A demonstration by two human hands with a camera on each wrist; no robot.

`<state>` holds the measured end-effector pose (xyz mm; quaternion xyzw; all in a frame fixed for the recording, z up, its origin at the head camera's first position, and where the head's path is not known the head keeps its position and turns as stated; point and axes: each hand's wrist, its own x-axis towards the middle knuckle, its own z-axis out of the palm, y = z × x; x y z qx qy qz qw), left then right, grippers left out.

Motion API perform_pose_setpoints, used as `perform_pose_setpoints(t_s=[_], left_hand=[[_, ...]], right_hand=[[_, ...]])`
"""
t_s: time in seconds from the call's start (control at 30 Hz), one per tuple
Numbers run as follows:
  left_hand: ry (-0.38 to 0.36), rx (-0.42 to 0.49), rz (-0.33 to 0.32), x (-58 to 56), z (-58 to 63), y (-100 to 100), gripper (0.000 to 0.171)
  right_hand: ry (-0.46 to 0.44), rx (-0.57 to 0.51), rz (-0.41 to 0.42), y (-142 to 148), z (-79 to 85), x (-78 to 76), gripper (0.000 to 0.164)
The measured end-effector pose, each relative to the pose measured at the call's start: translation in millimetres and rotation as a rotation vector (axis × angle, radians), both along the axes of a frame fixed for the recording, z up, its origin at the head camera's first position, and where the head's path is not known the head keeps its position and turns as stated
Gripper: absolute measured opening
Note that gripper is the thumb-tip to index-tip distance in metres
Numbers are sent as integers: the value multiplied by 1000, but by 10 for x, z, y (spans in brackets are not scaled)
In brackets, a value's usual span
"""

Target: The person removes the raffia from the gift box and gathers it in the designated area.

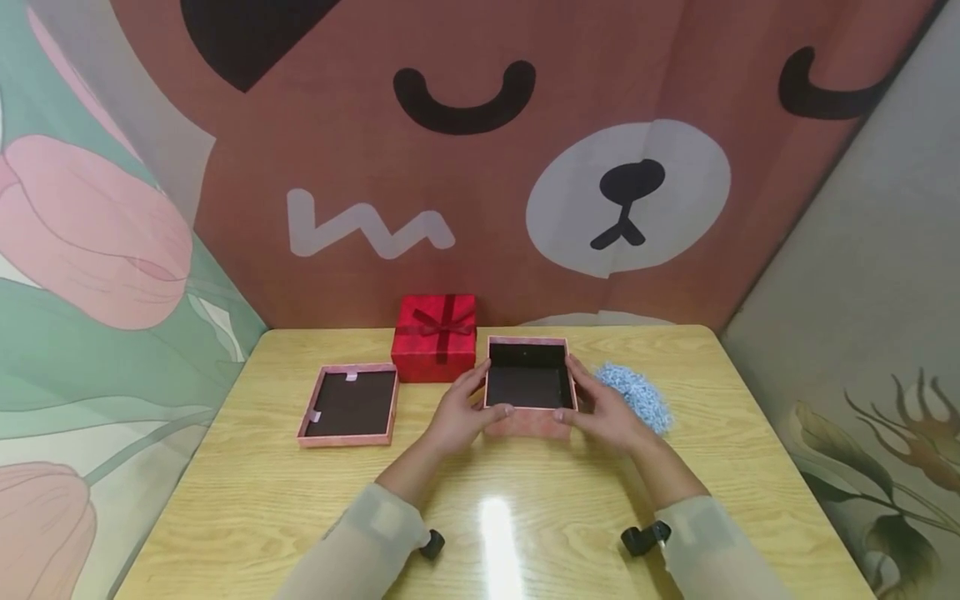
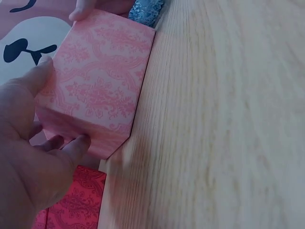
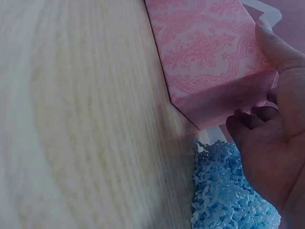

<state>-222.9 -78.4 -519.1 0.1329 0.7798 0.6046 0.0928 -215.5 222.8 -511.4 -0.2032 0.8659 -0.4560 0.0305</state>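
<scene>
An open pink patterned gift box with a black inside stands upright on the table between both hands. My left hand grips its left side, thumb at the front rim and fingers along the side wall. On the opposite side my right hand holds it the same way, thumb over the front corner. In the left wrist view the box's patterned front faces the camera. A heap of blue shredded paper lies just beyond my right hand. The box's matching lid rests upturned to the left, black inside showing.
A red gift box with a dark ribbon bow stands at the back, behind and left of the pink one. The wooden table ends at a cloth wall with a bear print; more printed cloth hangs at both sides.
</scene>
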Motion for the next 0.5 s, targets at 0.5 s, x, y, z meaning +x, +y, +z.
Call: perform_pose_setpoints(t_s=[0.5], left_hand=[[92,-85,53,-202,5,220,91]], right_hand=[[-86,46,-133,-82,0,-211,96]])
